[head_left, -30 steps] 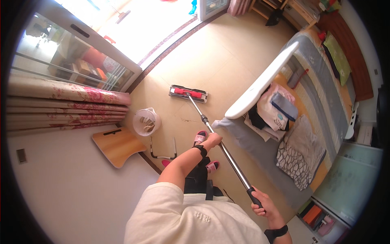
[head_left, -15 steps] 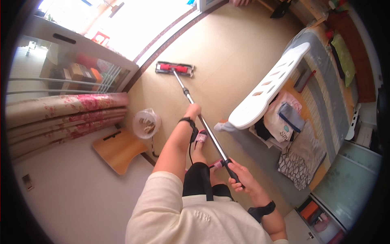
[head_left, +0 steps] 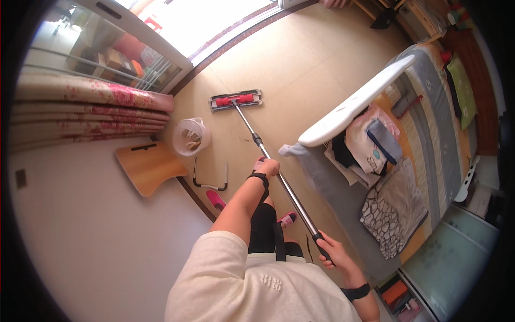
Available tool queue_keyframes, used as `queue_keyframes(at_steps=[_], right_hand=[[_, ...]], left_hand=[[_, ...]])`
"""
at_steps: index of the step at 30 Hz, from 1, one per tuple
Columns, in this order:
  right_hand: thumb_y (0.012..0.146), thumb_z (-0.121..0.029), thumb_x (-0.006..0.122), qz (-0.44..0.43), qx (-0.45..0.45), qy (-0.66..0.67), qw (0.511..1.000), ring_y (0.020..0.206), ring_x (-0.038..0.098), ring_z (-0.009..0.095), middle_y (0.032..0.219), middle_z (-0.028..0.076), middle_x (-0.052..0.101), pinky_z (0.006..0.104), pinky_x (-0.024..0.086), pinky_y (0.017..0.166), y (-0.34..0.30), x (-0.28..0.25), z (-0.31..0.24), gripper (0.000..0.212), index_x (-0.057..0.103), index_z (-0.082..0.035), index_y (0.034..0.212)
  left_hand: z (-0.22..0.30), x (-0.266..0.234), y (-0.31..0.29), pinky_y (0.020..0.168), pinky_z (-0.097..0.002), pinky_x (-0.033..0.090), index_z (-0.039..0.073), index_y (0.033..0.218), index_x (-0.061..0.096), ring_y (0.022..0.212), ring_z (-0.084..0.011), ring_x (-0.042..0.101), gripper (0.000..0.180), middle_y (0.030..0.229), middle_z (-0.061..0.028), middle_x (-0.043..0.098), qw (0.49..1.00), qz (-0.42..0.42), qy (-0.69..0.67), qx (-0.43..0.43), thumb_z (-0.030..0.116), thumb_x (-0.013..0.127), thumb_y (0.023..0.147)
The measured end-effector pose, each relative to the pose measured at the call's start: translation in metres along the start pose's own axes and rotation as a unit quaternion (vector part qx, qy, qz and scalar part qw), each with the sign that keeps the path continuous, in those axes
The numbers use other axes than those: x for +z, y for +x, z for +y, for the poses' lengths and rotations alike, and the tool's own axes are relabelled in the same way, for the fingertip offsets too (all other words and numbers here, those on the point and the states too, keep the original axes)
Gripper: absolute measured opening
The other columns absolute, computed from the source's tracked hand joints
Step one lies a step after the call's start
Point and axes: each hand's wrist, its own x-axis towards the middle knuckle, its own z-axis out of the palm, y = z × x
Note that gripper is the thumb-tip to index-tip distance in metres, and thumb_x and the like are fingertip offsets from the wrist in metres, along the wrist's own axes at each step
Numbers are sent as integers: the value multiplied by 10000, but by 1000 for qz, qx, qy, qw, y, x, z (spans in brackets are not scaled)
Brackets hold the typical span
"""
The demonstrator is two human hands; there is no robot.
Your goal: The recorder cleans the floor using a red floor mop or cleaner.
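A flat mop [head_left: 289, 194] with a silver pole runs slantwise in front of me. Its wide head [head_left: 236, 100], red in the middle with a dark frame, lies flat on the tiled floor. My left hand [head_left: 270, 167] is wrapped round the pole about midway along it. Lower down, my right hand [head_left: 333, 250] grips the black handle near the pole's end. Both wrists wear black bands. Part of the black grip is hidden under my right fingers.
On the left stand a whitish waste bin [head_left: 191, 137] with some rubbish, a wooden board [head_left: 152, 168] against the wall, and floral curtains [head_left: 91, 107]. A bed [head_left: 429, 139] with a white rail [head_left: 357, 102] and folded clothes [head_left: 373, 145] fills the right. One pink slipper [head_left: 215, 200] lies near the wall.
My left hand and the pole have shifted right and slightly down in view; the mop head sits a little lower and further right. The room has turned slightly in view. Both hands keep their grip.
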Motion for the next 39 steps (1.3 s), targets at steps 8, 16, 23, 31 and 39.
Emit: queue_keyframes(at_steps=[8,16,23,31,39], right_hand=[[888,-339,505,77,-4,-89,993,361,323,52,511,-18,398,192,253,331,-88,-98,202,415,435,-236,1284],[859,-332,551,80,-27,22,996,362,331,31,531,-66,457,167,270,334,-113,-141,293,339,597,-15,972],[837,-468,530,-300,154,490,804,319,269,54,443,-56,365,181,235,305,-36,-122,307,446,524,-53,674],[820,-631,407,-363,153,533,749,321,292,62,415,-22,314,206,243,305,42,-39,102,597,459,-78,602],[878,-488,448,-53,73,161,983,345,309,51,518,-18,397,179,247,315,93,40,-93,235,460,-273,971]], left_hand=[[184,106,-147,523,-320,465,80,860,561,650,-167,610,221,703,-77,579,925,140,-127,330,278,464,846],[268,235,-116,374,-317,397,31,687,567,471,-221,564,225,578,-95,557,717,-18,-695,41,174,458,823],[278,128,-100,649,-468,422,115,834,661,739,-317,633,179,714,-135,636,887,268,-375,-27,167,505,764],[121,-81,-60,823,-403,462,-66,922,599,934,-391,568,371,979,-253,588,848,271,-454,-39,259,479,789],[-43,-156,-44,617,-404,516,-125,996,443,705,-355,630,371,759,-264,600,690,312,-642,-116,166,513,777]])
